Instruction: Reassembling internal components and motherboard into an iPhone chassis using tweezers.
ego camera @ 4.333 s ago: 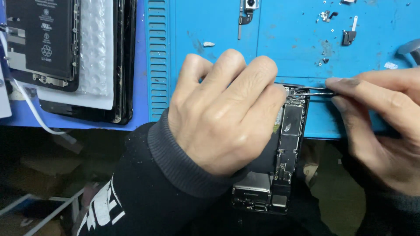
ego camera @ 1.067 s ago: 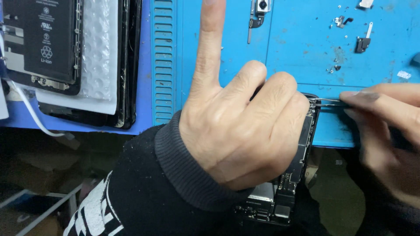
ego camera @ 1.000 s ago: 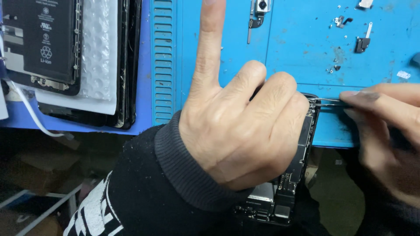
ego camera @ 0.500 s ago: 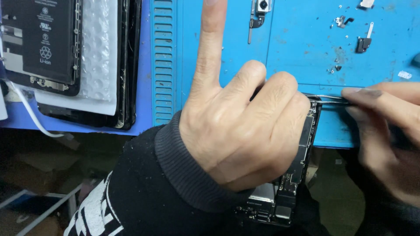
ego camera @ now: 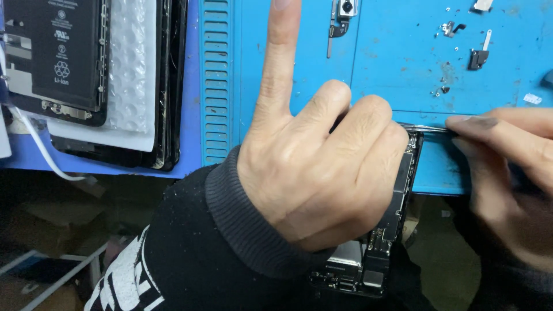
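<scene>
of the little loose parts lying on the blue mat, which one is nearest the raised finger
The camera module with its dark flex strip, just right of the left hand's raised index finger; the other small parts lie farther right on the blue mat.

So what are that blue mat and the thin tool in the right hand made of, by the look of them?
The blue mat looks like soft rubber or silicone: matte, with moulded ridges and shallow compartments. The thin tool in the right hand looks like bare metal, since it is silvery and glints; probably steel tweezers, though its shape is partly hidden. Its tip meets the circuit board held by the left hand.
</scene>
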